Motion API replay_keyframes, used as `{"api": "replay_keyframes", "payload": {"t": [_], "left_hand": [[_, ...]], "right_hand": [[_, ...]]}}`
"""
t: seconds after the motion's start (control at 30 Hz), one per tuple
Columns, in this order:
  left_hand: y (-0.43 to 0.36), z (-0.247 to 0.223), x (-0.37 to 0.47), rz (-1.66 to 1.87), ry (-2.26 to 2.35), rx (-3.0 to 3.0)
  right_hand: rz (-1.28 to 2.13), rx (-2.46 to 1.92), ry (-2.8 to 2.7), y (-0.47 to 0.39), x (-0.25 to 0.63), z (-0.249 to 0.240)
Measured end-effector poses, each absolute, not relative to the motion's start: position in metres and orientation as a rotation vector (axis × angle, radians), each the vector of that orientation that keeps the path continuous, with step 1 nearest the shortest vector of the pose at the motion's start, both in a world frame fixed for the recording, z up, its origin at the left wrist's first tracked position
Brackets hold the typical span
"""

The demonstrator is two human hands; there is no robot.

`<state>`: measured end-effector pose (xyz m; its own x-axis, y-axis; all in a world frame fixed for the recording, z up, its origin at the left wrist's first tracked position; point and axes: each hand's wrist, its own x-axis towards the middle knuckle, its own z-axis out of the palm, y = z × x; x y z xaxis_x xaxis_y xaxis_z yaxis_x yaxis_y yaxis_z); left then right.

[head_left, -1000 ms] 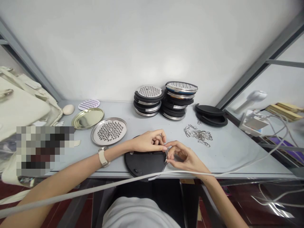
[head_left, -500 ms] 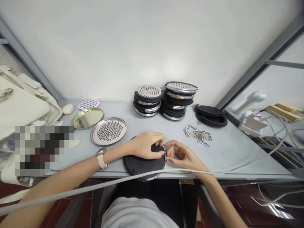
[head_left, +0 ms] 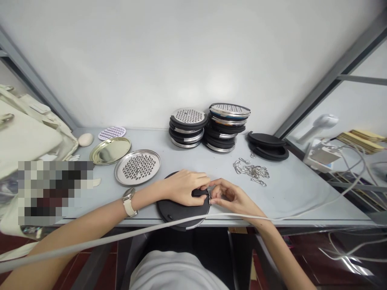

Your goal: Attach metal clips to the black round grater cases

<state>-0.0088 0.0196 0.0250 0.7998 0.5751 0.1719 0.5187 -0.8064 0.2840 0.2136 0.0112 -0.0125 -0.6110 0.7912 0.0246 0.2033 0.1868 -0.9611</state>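
A black round grater case (head_left: 178, 211) lies at the table's front edge, its near rim silvery and slightly over the edge. My left hand (head_left: 187, 187) lies across its top, fingers curled and thumb bent at the right side, gripping it. At that right rim, a small shiny metal clip (head_left: 209, 195) is pinched between the thumb and fingers of my right hand (head_left: 229, 195). How the clip meets the case is partly hidden by my fingers. Several loose metal clips (head_left: 255, 172) lie in a pile farther right.
Behind stand two stacks of graters (head_left: 188, 135) (head_left: 226, 129). At left lie a coarse grater disc (head_left: 137, 167), a gold-coloured disc (head_left: 110, 151), a purple-white disc (head_left: 111, 133) and a cream bag (head_left: 30, 133). Black cases (head_left: 267, 146) sit right. A white cable (head_left: 145, 231) crosses in front.
The fingers of my left hand have shifted slightly at the case's right rim. My right hand keeps its pinch on the clip, and the view has moved a little.
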Motion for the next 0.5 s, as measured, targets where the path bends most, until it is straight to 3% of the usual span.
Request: {"api": "replay_keyframes", "payload": {"t": [0.5], "left_hand": [[0.0169, 0.0276, -0.0095, 0.385, 0.792, 2.844]], "right_hand": [[1.433, -0.909, -1.943, 0.0113, 0.213, -0.012]]}}
